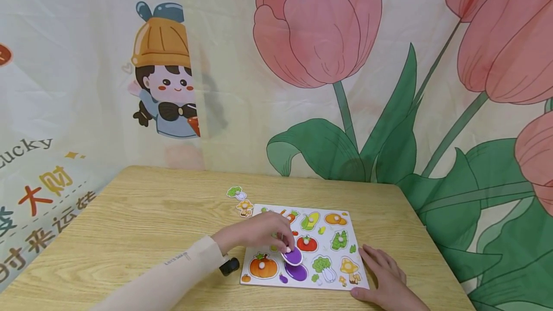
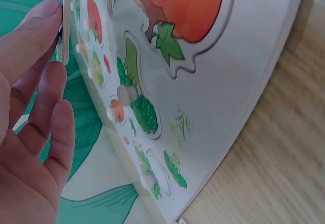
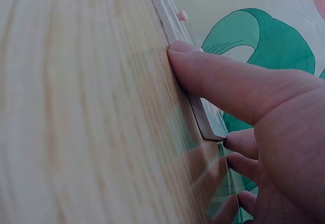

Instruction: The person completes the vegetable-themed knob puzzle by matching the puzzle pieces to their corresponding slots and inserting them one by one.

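My left hand (image 1: 267, 230) pinches a purple eggplant puzzle piece (image 1: 294, 257) near its small knob, tilted just above the white vegetable puzzle board (image 1: 269, 281). Below the piece shows the printed purple eggplant spot (image 1: 298, 273). Seen edge-on in the left wrist view, the piece (image 2: 64, 36) sits between thumb and fingers. My right hand (image 1: 386, 277) rests at the board's near right corner. Its thumb (image 3: 203, 71) touches the near edge, and the other fingertips lie along the right side.
Beyond the board's far left corner lie a loose bok choy piece (image 1: 237, 193) and a mushroom piece (image 1: 245, 208). Knobbed tomato (image 1: 311, 245) and pumpkin (image 1: 270, 269) pieces sit on the board. A printed curtain (image 1: 233, 61) hangs behind the wooden table (image 1: 173, 215).
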`<state>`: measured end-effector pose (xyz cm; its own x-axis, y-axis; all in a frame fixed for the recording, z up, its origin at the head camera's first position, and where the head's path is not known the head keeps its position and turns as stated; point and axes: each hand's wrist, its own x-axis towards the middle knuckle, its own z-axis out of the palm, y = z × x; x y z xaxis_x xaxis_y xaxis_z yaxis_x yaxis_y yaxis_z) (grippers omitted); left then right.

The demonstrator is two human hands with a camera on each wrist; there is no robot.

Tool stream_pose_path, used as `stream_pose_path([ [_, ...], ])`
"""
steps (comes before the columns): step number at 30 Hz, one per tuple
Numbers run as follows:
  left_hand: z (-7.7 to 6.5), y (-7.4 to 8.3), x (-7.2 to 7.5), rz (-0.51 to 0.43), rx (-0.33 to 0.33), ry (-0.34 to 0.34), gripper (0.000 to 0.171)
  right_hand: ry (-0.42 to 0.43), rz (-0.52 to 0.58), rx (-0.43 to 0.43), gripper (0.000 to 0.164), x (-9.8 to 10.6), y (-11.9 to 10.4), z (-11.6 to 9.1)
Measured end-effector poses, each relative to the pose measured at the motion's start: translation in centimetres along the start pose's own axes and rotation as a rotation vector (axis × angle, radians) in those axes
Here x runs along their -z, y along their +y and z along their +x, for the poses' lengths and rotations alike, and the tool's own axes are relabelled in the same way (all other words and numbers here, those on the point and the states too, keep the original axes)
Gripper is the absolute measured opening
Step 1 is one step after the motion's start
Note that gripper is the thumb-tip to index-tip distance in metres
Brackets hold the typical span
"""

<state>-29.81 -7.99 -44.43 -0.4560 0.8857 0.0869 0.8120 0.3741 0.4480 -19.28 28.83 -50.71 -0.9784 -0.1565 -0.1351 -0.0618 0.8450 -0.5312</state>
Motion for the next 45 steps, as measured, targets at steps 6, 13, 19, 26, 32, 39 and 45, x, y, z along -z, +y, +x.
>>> stream_pose_path([
  [6, 0.1, 0.4, -0.4, 0.008, -0.032, -0.001, 0.01, 0.0, -0.003, 0.001, 0.107, 0.0, 0.0, 0.0],
  [13, 0.3, 0.7, -0.6, 0.018, -0.045, -0.016, 0.008, 0.007, -0.023, 0.025, 0.106, 0.0, 0.3, -0.1],
  [19, 0.4, 0.8, -1.0, 0.02, -0.033, -0.055, 0.009, 0.007, -0.018, 0.031, 0.105, 0.0, 0.4, -0.1],
  [26, 0.5, 0.6, -1.7, 0.017, -0.065, -0.069, 0.009, 0.007, -0.021, 0.029, 0.106, 0.0, 0.3, -0.1],
  [32, 0.6, 0.9, -2.0, 0.036, -0.076, -0.074, 0.008, 0.01, -0.023, 0.036, 0.105, 0.0, 0.3, -0.2],
  [39, 0.8, 1.0, -2.2, 0.035, -0.04, -0.086, 0.007, 0.004, -0.013, 0.031, 0.105, 0.1, 0.1, -0.2],
  [45, 0.8, 1.0, -2.4, 0.038, -0.023, -0.086, 0.006, -0.004, -0.006, 0.024, 0.105, 0.1, 0.1, -0.3],
])
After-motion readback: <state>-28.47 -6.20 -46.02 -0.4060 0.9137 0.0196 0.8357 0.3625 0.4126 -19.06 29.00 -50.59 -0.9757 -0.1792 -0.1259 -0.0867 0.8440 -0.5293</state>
